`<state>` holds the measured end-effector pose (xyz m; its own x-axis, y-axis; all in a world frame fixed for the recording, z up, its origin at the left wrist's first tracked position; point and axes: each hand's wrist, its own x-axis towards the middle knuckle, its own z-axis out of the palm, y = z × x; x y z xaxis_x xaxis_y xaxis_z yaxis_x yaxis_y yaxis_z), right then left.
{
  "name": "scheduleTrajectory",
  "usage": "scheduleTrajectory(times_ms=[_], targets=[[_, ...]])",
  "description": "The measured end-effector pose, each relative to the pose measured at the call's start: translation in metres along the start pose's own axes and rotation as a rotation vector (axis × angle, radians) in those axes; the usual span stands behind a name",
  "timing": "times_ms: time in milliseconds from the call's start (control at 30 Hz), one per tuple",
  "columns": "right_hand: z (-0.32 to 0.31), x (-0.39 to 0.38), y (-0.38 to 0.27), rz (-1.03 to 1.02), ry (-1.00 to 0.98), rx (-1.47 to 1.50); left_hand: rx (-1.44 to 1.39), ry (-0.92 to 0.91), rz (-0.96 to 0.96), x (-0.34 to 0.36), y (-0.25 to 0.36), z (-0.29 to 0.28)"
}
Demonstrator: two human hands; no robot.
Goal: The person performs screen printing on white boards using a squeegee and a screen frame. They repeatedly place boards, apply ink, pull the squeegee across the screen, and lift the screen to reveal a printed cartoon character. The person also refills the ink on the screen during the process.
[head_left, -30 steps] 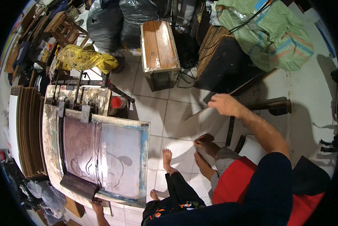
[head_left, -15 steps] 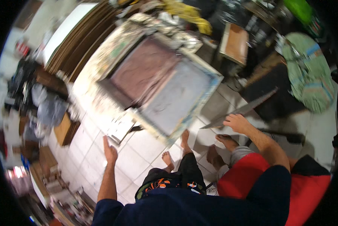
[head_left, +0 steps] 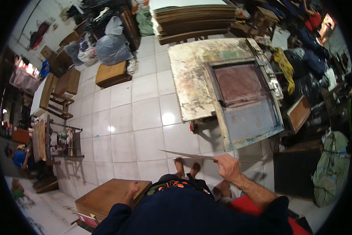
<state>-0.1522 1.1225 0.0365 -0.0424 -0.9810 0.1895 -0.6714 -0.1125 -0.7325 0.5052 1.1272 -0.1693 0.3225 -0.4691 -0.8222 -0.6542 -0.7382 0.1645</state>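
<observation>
My right hand [head_left: 227, 166] is closed on a long thin grey flat piece [head_left: 191, 155], seen nearly edge-on, so its kind is unclear. It reaches out to both sides of the hand, above the floor and in front of a wooden framed screen [head_left: 249, 121]. Dark red and grey-blue areas cover the screen, which rests partly on a paint-stained table [head_left: 193, 84]. Low on the left, my left hand [head_left: 133, 189] is beside or over a stack of brown boards [head_left: 105, 192]. Its fingers look curled, and nothing shows in them.
A person in red [head_left: 243, 204] stands close at my right. Beyond the table is a tall board stack [head_left: 195, 23]. Plastic bags [head_left: 113, 49] and a smaller stack [head_left: 112, 73] lie far left. At right are a dark panel [head_left: 295, 172] and a green sack [head_left: 330, 172].
My view has swung left, so the table and screen now appear farther right. The flat piece stays in my right hand and now lies more level. My left hand has come down near the brown boards.
</observation>
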Motion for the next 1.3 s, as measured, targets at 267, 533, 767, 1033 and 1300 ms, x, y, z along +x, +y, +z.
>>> scheduleTrajectory(times_ms=[267,533,767,1033,1300], targets=[[-0.056,0.179,-0.054,0.198,0.578,0.730,-0.319,0.113,0.216,0.057,0.117,0.030],[0.017,0.288,-0.014,0.247,0.726,1.486,-1.365,0.087,0.555,0.057,0.399,-0.166],[0.125,0.291,0.025,0.685,0.701,1.642,-1.425,0.174,0.698,0.099,0.525,-0.332],[0.211,0.282,0.074,1.195,0.613,1.456,-1.023,0.103,0.795,0.194,0.636,-0.382],[0.213,0.148,0.214,1.707,2.249,0.843,-0.919,0.316,0.888,0.207,0.671,-0.404]])
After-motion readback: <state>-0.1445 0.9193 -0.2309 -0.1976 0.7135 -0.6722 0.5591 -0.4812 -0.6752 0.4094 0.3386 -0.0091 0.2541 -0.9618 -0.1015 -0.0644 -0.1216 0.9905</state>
